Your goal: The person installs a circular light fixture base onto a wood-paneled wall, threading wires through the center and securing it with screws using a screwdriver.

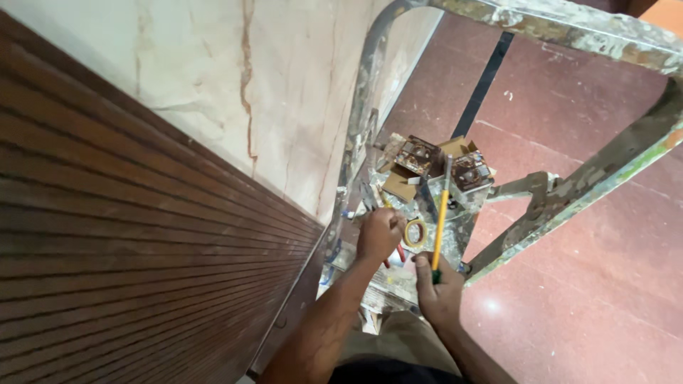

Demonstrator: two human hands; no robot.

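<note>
Between both hands [409, 259]: tape roll [415, 232].

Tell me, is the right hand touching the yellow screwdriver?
Touching. The head view shows the right hand wrapped around the bottom end of the yellow screwdriver.

Screwdriver [441, 213]: yellow shaft, green handle end; tape roll [415, 232]: yellow ring. Ladder [569, 28]: grey metal, mottled with pale and orange paint splashes; wall panel [107, 249], left of frame: dark brown, fine horizontal ribbing. Marble wall [235, 78]: cream with rust-brown veins; floor [590, 284]: reddish-maroon, speckled, crossed by one black strip.
</note>
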